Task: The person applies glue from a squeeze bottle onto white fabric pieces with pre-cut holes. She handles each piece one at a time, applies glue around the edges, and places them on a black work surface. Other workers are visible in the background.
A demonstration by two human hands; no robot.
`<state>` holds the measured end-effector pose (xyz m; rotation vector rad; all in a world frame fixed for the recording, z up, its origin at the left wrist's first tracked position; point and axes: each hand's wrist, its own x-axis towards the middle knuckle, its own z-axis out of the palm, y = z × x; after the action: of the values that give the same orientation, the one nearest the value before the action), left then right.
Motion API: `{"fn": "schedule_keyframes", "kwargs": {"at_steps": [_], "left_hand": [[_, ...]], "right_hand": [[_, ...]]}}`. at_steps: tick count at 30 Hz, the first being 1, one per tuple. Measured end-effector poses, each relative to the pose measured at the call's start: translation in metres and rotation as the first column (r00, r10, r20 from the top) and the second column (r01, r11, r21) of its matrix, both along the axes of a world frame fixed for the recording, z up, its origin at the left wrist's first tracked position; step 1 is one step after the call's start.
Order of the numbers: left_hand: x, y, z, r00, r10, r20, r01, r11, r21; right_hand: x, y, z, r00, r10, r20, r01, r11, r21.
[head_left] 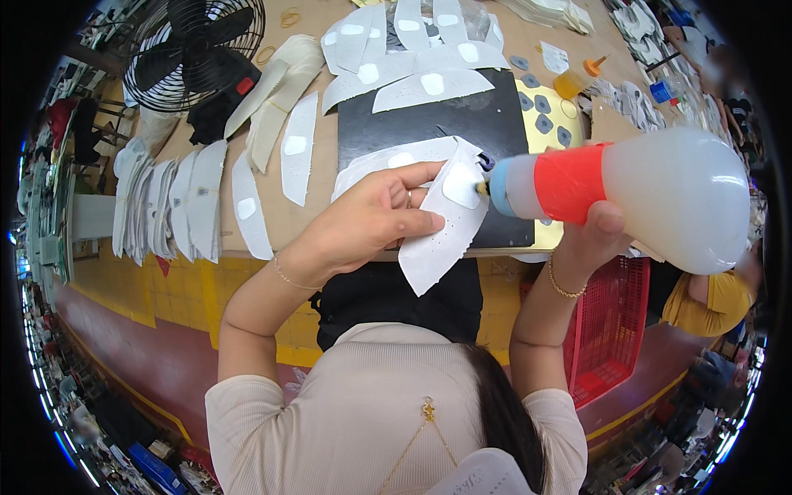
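Between the thumb and fingers of my left hand (379,216) is a white fabric piece (445,228), its pointed end hanging over the table's front edge. A smooth white patch (464,183) lies on its upper part. My right hand (596,235) grips a large translucent squeeze bottle (668,194) from below, tilted on its side. The bottle has a red band and a blue collar, and its narrow nozzle (483,188) meets or nearly meets the patch's right edge. Another white piece (375,162) lies behind my left hand on the black board (412,115).
Several white patched pieces (433,84) overlap at the board's back edge. Stacked pieces (169,202) stand left, near a black fan (194,54). A yellow sheet (569,124) with grey ovals and a small orange-capped bottle (577,78) lie right. Below stands a red basket (610,330); a person in yellow (709,301) sits beyond.
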<state>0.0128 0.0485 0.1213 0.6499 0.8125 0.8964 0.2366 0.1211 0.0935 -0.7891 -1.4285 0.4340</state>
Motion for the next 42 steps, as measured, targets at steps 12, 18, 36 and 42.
{"fn": "schedule_keyframes", "kwargs": {"at_steps": [12,18,36,42], "left_hand": [[0.001,0.002,0.0,0.999,-0.048,-0.013,0.048,0.999,-0.022],[0.001,0.011,-0.005,0.999,-0.035,-0.003,0.035,0.999,-0.03],[-0.059,0.226,-0.022,0.917,0.4,0.013,-0.391,0.889,0.236],[-0.103,0.305,-0.104,0.699,0.618,-0.36,-0.593,0.782,0.191]], "right_hand": [[0.007,0.001,-0.003,0.919,0.384,-0.09,-0.393,0.909,-0.135],[0.044,0.007,0.006,0.432,0.671,-0.603,-0.839,0.545,0.005],[0.063,0.006,-0.027,0.607,0.429,-0.669,-0.683,0.712,-0.162],[0.065,0.003,-0.022,0.595,0.493,-0.635,-0.703,0.702,-0.115]]}}
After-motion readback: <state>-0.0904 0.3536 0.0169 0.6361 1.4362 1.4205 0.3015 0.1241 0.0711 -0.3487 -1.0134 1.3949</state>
